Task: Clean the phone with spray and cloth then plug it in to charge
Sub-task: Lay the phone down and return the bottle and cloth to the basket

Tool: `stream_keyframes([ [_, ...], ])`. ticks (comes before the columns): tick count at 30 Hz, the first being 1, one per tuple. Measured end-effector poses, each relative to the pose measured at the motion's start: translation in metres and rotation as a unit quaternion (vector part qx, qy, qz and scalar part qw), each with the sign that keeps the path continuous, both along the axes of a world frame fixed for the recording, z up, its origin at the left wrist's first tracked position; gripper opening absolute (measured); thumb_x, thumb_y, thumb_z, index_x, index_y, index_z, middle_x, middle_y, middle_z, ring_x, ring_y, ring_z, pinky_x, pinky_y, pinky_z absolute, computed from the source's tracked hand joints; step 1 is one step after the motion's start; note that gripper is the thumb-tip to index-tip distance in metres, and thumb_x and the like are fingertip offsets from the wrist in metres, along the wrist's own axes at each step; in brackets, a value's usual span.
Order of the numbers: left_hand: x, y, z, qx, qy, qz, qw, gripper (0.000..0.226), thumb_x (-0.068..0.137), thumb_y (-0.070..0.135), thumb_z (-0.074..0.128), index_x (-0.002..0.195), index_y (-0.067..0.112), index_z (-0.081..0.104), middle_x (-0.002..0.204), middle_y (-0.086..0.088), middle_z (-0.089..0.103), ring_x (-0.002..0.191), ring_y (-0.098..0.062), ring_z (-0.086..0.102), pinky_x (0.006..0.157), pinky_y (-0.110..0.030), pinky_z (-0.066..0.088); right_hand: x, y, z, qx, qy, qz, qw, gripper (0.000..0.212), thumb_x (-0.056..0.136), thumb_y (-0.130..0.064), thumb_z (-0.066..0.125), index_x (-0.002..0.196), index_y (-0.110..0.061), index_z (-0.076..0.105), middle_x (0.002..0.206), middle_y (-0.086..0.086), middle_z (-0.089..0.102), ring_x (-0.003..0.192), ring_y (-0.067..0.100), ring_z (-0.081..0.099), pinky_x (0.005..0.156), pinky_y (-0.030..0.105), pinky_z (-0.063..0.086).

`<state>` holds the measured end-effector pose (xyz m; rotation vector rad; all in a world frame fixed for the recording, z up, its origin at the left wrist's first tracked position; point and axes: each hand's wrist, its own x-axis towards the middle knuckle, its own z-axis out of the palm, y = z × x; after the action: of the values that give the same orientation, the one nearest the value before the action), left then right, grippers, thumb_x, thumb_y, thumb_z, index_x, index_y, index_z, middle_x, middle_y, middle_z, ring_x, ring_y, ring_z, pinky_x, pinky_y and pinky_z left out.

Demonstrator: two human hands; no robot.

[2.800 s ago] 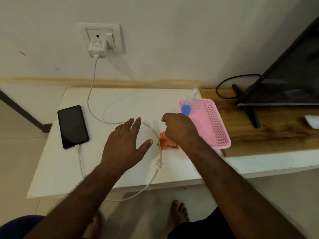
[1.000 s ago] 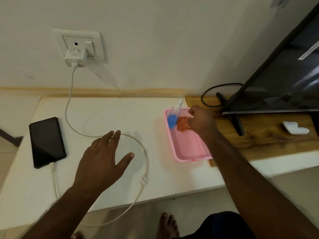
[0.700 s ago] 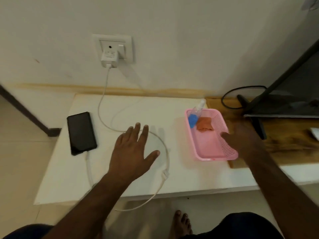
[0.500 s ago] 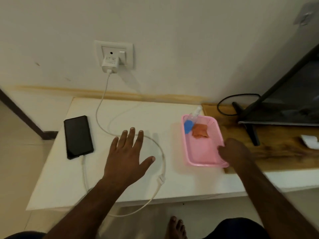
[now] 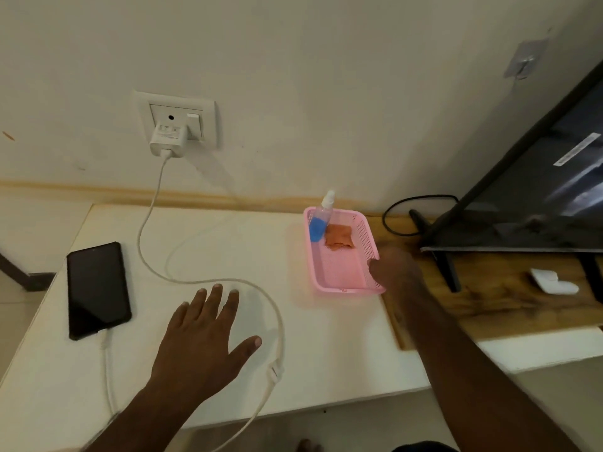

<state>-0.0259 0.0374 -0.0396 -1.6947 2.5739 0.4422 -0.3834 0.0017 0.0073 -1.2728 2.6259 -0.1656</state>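
Observation:
The black phone [image 5: 98,288] lies face up at the left of the white table [image 5: 329,360], with the white cable [image 5: 277,321] plugged into its near end. The cable loops across the table up to the charger [image 5: 168,141] in the wall socket. A pink basket [image 5: 342,290] holds the spray bottle [image 5: 321,220] and the orange cloth [image 5: 339,237] at its far end. My left hand [image 5: 205,337] rests flat on the table with its fingers spread, inside the cable loop. My right hand [image 5: 391,272], blurred, grips the basket's right rim.
A wooden board [image 5: 489,308] lies right of the basket and carries a dark TV [image 5: 538,197] on thin legs, a black cord [image 5: 417,203] and a small white case [image 5: 553,282]. The cable hangs over the table's front edge. A bare foot shows below.
My right hand carried the orange cloth from the table into the basket, let it go, and drew back to the basket's right rim. My left hand stayed flat on the table.

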Motion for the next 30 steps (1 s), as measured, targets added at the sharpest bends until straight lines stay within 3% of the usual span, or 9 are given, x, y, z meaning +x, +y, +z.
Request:
stream_keyframes([
  [5,0.002,0.004,-0.012,0.052,-0.021,-0.014,0.998,0.091,0.088,0.079,0.024,0.158,0.03,-0.006,0.167,-0.003,-0.009,0.154,-0.025,-0.002,0.123,-0.041,0.013,-0.007,-0.013,0.001,0.015,0.005,-0.007,1.0,0.027,0.091,-0.029,0.059,0.114,-0.015,0.063,0.107,0.006,0.066,0.087,0.024,0.064,0.066,0.031,0.054],
  [12,0.002,0.006,-0.017,0.044,-0.033,-0.023,0.998,0.089,0.089,0.077,0.027,0.158,0.031,-0.004,0.168,-0.001,-0.008,0.154,-0.025,-0.003,0.122,-0.04,0.012,-0.013,-0.021,-0.002,0.014,0.015,-0.004,1.0,0.029,0.092,-0.028,0.059,0.116,-0.013,0.062,0.108,0.008,0.066,0.092,0.027,0.066,0.076,0.036,0.059],
  [24,0.002,0.006,-0.021,0.039,-0.028,-0.023,0.999,0.087,0.089,0.076,0.03,0.158,0.032,0.002,0.167,-0.002,-0.01,0.154,-0.025,-0.005,0.122,-0.041,0.009,-0.016,-0.032,-0.002,0.029,0.015,-0.009,0.999,0.032,0.094,-0.032,0.058,0.116,-0.01,0.062,0.111,0.01,0.066,0.093,0.027,0.065,0.063,0.029,0.05],
  [30,0.002,0.006,-0.02,0.04,-0.027,-0.025,0.999,0.087,0.089,0.075,0.03,0.158,0.031,0.002,0.167,-0.004,-0.011,0.154,-0.026,-0.005,0.122,-0.041,0.009,-0.016,-0.038,-0.002,0.026,0.027,-0.016,0.999,0.031,0.093,-0.031,0.059,0.112,-0.007,0.061,0.108,0.011,0.066,0.094,0.029,0.066,0.068,0.033,0.054],
])
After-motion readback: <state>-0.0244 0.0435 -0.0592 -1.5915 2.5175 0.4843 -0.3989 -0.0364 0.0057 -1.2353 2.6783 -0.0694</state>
